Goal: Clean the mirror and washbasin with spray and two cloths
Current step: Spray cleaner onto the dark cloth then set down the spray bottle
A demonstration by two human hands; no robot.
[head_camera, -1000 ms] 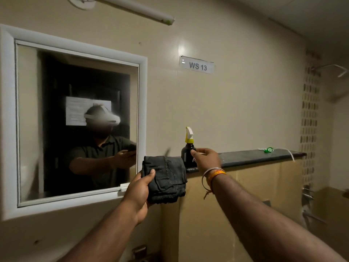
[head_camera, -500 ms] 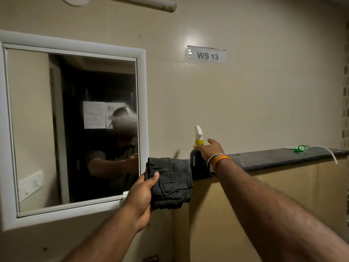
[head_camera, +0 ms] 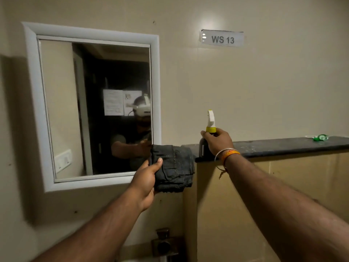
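Our left hand (head_camera: 146,181) grips a folded dark cloth (head_camera: 173,167) beside the mirror (head_camera: 90,108); our right hand (head_camera: 219,141) wraps around the spray bottle (head_camera: 204,148) on the ledge (head_camera: 283,146).

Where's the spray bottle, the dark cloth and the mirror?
spray bottle (head_camera: 210,118): head view, on its white nozzle.
dark cloth (head_camera: 178,167): head view, on its folded middle.
mirror (head_camera: 58,103): head view, on the glass.

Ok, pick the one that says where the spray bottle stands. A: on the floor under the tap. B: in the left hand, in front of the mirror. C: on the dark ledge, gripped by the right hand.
C: the spray bottle stands on the dark ledge with the right hand wrapped round it; the left hand holds the folded dark cloth.
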